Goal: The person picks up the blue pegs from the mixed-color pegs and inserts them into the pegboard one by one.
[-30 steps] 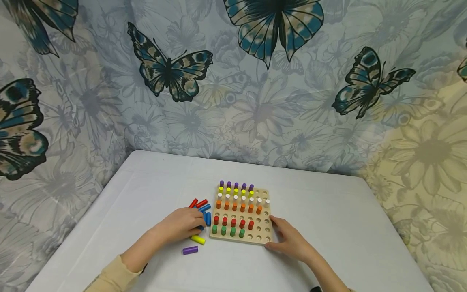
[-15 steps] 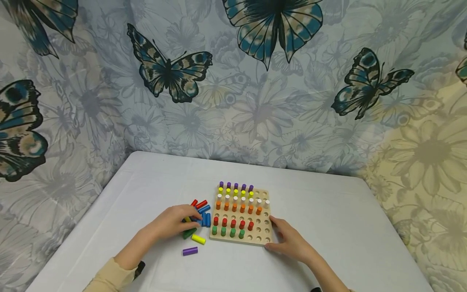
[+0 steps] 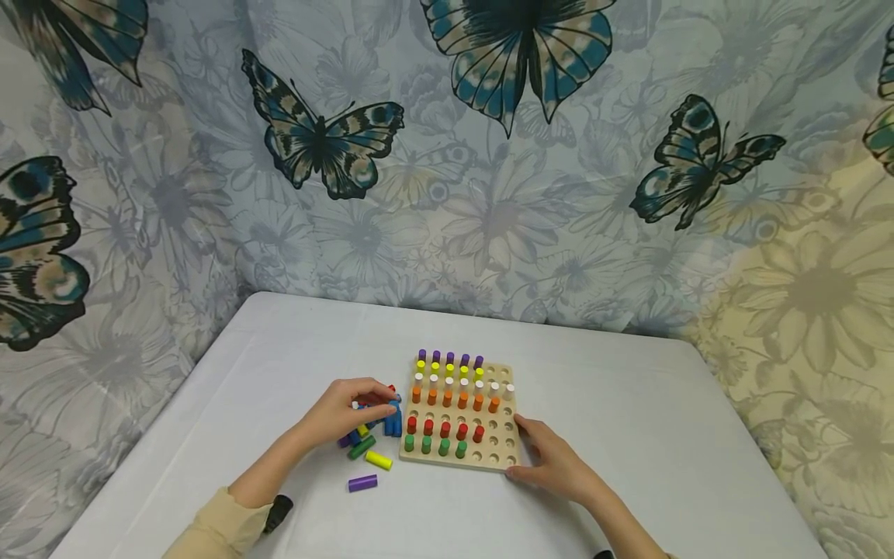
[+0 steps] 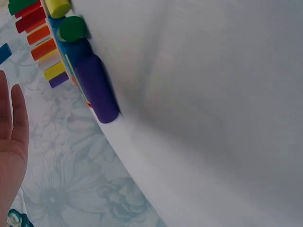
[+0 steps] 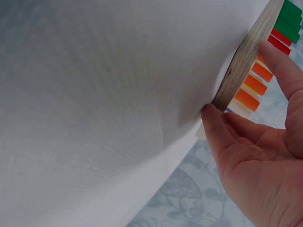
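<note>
My left hand (image 3: pixel 349 407) hovers over the loose pegs left of the board, thumb and index finger pinching a blue peg (image 4: pixel 4 53) whose end shows past the fingertips in the left wrist view. A square wooden pegboard (image 3: pixel 482 466) holds rows of upright purple, yellow, white, orange, red and green pegs. My right hand (image 3: pixel 555 460) holds the board's right edge, with the thumb by the near corner and a fingertip farther up. In the right wrist view, other fingertips (image 5: pixel 211 113) reach low against the wooden side.
Loose blue pegs (image 3: pixel 393 424) lie against the board's left side. Nearer me lie a green peg (image 3: pixel 362 448), a yellow peg (image 3: pixel 379 460) and a purple peg (image 3: pixel 362 484). The white table (image 3: pixel 615 396) backs onto a butterfly-patterned curtain (image 3: pixel 503 225).
My left hand has lifted from the loose pegs with the blue peg, uncovering the green peg and a yellow one under it. The right hand stays at the board's edge.
</note>
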Demonstrator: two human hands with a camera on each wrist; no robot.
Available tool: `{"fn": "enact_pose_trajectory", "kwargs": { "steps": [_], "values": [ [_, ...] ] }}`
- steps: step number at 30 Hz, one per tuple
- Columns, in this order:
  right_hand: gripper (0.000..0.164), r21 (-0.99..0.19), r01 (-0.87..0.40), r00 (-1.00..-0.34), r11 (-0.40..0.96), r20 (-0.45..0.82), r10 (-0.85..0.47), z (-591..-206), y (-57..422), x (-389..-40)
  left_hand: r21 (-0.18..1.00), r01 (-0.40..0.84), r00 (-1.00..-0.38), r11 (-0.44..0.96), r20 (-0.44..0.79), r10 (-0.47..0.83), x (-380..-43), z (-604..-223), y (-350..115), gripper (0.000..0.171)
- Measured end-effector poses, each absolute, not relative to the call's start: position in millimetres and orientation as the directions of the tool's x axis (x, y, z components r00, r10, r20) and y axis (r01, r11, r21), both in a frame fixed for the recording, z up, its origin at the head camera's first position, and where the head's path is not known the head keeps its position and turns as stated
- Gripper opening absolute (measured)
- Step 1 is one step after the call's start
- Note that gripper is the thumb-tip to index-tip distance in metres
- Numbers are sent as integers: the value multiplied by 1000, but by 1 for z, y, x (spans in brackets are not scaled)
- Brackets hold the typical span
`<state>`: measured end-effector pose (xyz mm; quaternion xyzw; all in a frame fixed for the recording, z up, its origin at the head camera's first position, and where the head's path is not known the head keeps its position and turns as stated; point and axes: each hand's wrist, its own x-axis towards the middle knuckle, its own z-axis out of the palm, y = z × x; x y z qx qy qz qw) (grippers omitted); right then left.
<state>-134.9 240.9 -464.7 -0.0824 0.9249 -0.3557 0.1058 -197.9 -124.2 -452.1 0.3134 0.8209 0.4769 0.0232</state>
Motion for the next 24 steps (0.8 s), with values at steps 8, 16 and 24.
{"fn": "enact_pose_trajectory", "kwargs": {
  "steps": [8,16,24],
  "values": [
    [90,-672,-69,-965,737,-144,-221,-466,240,-136,835,475,-806,277,286,519,-205,-448,-100,25],
    [91,-667,-75,-964,742,-141,-224,-466,241,-136,852,472,-779,225,285,558,-215,-448,-70,25],
    [90,-663,-86,-963,744,-135,-231,-466,241,-136,845,490,-735,216,268,623,-221,-447,-38,24]
  ]
}}
